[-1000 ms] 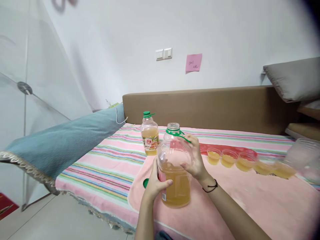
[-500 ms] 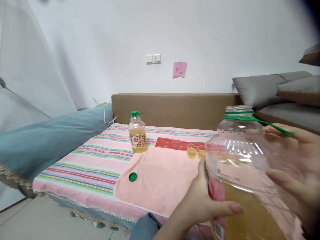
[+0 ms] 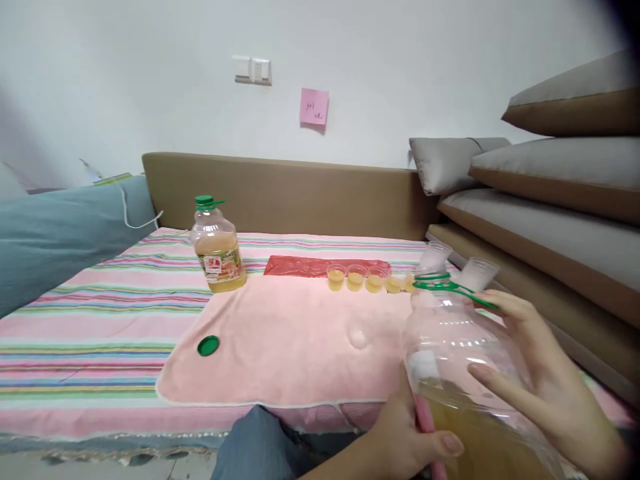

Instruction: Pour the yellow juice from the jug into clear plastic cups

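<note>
A large clear jug [image 3: 450, 340] of pale yellow liquid, uncapped, with a green strap on its neck, stands close in front of me at lower right. My left hand [image 3: 400, 433] is closed around its left side, thumb across the front. My right hand [image 3: 543, 380] grips its right side below the neck, thumb in front and fingers near the strap. Beyond the jug are several small clear cups [image 3: 336, 277] in a row, holding yellow liquid. A faint clear round object [image 3: 359, 338] lies on the pink towel [image 3: 280, 360]. The green cap [image 3: 208, 345] rests on the towel's left part.
A second, capped jug [image 3: 219, 257] stands on the striped bedcover [image 3: 120, 307] at left. A red plastic sheet [image 3: 295, 265] lies behind the cups. Stacked clear cups [image 3: 479, 273] sit behind the held jug. Grey-brown cushions [image 3: 555, 160] are piled at right.
The view has turned right and come closer, so more cups and the cushion pile show. My right hand, blurred before, now rests clearly on the jug's side. The jug sits lower in view.
</note>
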{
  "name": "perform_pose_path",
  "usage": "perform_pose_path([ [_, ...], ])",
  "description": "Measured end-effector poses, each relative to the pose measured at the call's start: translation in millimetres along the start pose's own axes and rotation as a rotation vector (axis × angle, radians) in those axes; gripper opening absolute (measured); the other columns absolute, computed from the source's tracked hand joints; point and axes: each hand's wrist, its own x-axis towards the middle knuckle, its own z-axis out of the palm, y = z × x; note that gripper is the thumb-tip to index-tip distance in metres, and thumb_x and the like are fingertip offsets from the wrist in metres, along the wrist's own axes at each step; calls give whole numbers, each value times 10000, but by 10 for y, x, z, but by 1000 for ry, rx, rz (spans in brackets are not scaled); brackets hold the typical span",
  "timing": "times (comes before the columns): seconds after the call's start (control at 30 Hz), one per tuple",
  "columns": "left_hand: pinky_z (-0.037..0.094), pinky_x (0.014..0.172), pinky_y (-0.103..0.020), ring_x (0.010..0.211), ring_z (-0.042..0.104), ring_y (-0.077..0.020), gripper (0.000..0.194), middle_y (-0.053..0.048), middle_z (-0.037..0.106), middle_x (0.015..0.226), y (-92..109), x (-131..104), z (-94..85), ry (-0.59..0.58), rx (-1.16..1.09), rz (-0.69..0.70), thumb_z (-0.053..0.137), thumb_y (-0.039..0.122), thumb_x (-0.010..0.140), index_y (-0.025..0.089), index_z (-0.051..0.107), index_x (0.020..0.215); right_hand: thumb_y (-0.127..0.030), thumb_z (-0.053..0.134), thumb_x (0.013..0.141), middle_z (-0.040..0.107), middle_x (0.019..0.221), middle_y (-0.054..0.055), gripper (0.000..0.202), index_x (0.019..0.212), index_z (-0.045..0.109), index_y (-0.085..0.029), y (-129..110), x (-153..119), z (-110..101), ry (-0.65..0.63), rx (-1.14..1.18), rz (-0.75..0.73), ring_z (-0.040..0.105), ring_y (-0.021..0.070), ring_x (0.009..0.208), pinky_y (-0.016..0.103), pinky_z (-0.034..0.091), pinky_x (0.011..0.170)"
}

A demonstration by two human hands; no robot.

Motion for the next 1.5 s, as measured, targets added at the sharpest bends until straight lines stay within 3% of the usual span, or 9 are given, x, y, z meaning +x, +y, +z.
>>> perform_pose_path([
  [0.13, 353, 1053, -575, 1214, 558, -353, 746, -173, 593, 1295, -115, -82, -7, -20, -87, -12, 758, 525, 696, 197, 470, 1301, -459, 598, 825, 435, 1351, 66, 561, 1339, 403, -351, -15, -88, 59, -59, -48, 32, 396, 355, 1299, 570, 368, 1076],
  [0.4, 404, 1018, -531, 1168, 595, -350, 872, -115, 652, 1222, -289, -153, -88, 59, -218, -165, 887, 366, 542, 245, 480, 1303, -444, 591, 853, 415, 1362, 59, 515, 1320, 393, -353, 11, -134, 145, -165, -39, 88, 393, 299, 1303, 498, 382, 1070],
  [0.63, 424, 1021, -465, 1184, 588, -342, 701, -99, 690, 1180, -431, -257, -125, 158, -297, -358, 875, 345, 518, 196, 650, 1166, -456, 599, 854, 440, 1325, 38, 496, 1306, 414, -362, 9, -73, 241, -275, -7, 151, 437, 258, 1276, 463, 377, 1096],
  [0.87, 408, 1052, -463, 1186, 588, -329, 700, -111, 687, 1193, -410, -272, -68, 207, -383, -329, 857, 333, 576, 192, 619, 1219, -468, 614, 842, 428, 1345, 50, 503, 1288, 425, -332, 74, 15, 305, -344, 57, 198, 444, 259, 1277, 477, 361, 1111],
  [1.23, 390, 1055, -542, 1253, 528, -371, 818, -143, 604, 1323, -427, -257, -37, 113, -238, -242, 776, 587, 635, 210, 535, 1319, -504, 635, 809, 527, 1311, 59, 534, 1283, 463, -327, -39, 159, 293, -420, 2, 229, 523, 277, 1227, 491, 425, 1065],
  [1.5, 384, 1057, -551, 1243, 535, -378, 812, -159, 613, 1305, -438, -244, -17, 105, -248, -190, 761, 618, 629, 204, 554, 1295, -510, 640, 805, 504, 1360, 71, 582, 1327, 450, -336, -93, 217, 303, -472, -25, 236, 509, 289, 1248, 502, 432, 1051],
])
